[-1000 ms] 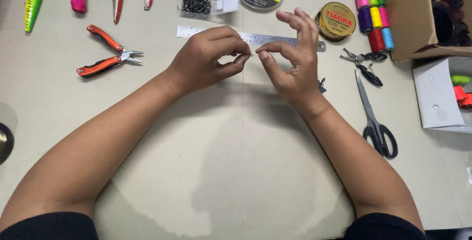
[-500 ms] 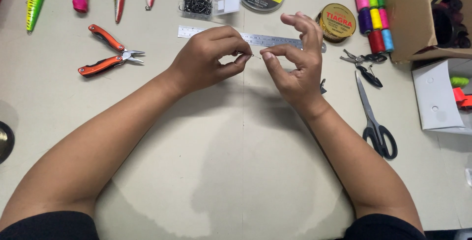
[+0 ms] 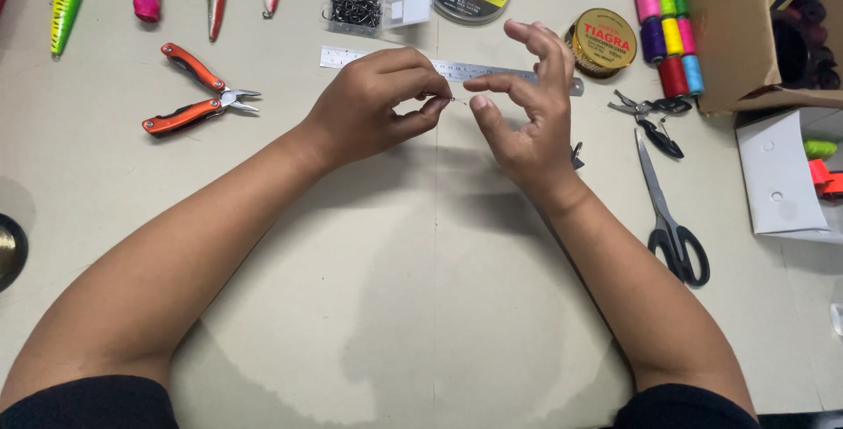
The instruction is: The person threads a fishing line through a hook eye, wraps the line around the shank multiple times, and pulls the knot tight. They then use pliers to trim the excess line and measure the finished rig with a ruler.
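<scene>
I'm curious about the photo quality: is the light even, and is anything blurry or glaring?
Head view: soft, even light; faint shadows under both forearms on the table; left hand and right hand sharp; whatever they pinch is too small to tell; slight sheen on the steel ruler; no harsh glare.

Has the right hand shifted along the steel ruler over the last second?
No. The right hand sits at the same stretch of the steel ruler; only its fingers have curled slightly.

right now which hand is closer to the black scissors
Right. The right hand is just left of the black scissors; the left hand is farther left, beyond the right hand.
</scene>
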